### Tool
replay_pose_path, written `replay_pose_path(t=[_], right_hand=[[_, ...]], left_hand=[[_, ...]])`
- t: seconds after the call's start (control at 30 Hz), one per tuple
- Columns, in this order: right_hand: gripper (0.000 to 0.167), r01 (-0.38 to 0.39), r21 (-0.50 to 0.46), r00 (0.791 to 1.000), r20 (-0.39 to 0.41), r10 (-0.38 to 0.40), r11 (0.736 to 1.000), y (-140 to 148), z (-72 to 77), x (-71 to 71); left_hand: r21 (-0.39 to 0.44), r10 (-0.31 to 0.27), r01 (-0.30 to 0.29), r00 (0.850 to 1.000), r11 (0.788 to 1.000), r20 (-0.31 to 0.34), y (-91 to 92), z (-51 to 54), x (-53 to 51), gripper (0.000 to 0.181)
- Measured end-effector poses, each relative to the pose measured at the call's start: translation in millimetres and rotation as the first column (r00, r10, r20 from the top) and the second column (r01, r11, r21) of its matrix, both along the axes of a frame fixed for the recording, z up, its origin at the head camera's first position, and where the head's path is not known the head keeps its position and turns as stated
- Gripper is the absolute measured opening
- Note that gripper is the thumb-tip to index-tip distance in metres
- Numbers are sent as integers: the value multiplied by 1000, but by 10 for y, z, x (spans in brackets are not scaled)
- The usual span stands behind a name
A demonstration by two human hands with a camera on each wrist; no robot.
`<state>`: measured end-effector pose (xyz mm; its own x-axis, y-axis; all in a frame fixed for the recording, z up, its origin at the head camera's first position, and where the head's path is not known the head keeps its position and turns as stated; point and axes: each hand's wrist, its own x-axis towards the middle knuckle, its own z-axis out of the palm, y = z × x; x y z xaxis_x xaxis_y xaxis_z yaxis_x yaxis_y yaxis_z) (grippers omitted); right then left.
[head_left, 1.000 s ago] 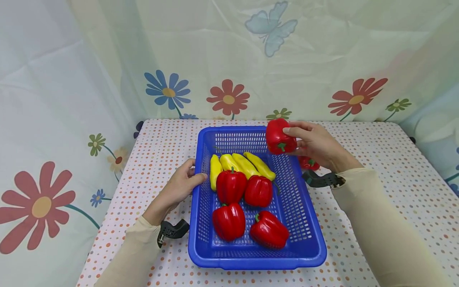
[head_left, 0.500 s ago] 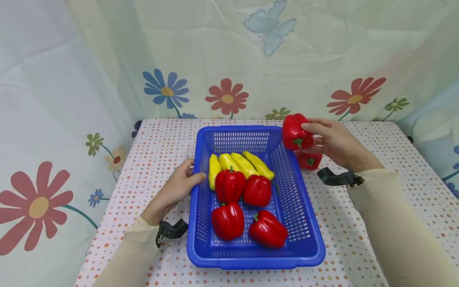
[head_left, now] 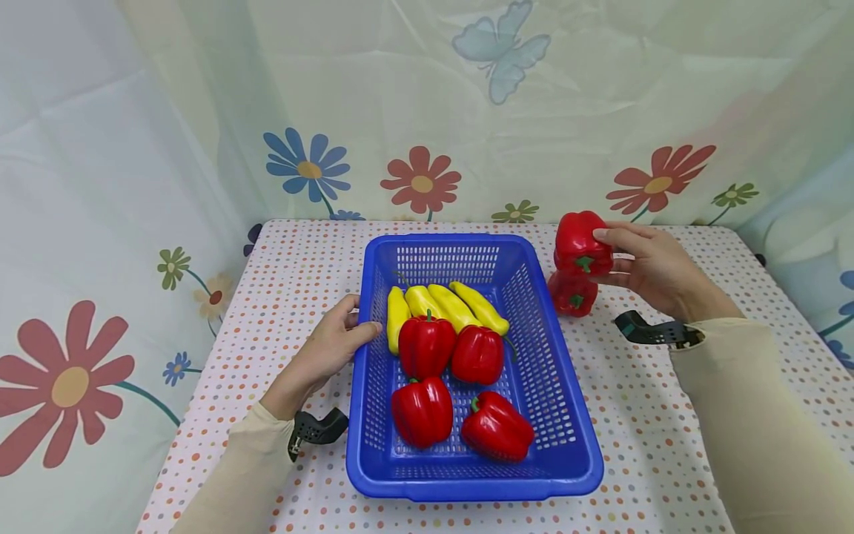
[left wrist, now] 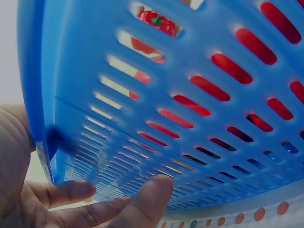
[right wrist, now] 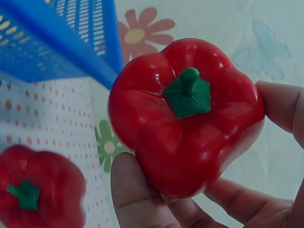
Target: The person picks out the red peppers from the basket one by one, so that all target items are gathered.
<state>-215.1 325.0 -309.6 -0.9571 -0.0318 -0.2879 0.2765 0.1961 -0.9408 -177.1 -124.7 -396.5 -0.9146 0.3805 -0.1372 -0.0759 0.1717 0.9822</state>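
My right hand [head_left: 657, 267] holds a red bell pepper [head_left: 579, 241] between thumb and fingers, above the table to the right of the blue basket [head_left: 474, 489]. In the right wrist view the held bell pepper [right wrist: 171, 147] shows its green stem. Another red bell pepper [head_left: 574, 298] lies on the table just beneath, partly hidden by the held one. My left hand [head_left: 327, 345] grips the basket's left rim, thumb over the top; the left wrist view shows fingers [left wrist: 152, 197] along the outside wall. Several red bell peppers [head_left: 422, 412] and long yellow peppers [head_left: 454, 308] lie inside the basket.
A dotted cloth covers the table [head_left: 293, 282]. Behind it and at both sides hang printed curtains [head_left: 567, 111] with flowers and a butterfly. The basket's raised right wall [head_left: 563, 371] stands between its contents and the right side of the table.
My right hand has carried the red bell pepper rightward from over the basket's back right corner to beyond its rim. The left hand keeps its grip on the basket.
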Motion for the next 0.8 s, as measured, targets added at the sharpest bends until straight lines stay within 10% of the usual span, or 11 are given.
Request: replay_pose_path(t=[0.8], right_hand=[[36,85,-62,994,79,-80,994,474,-168,45]], left_hand=[[12,-3,3,1000,1000,3,3,-18,-12,45]])
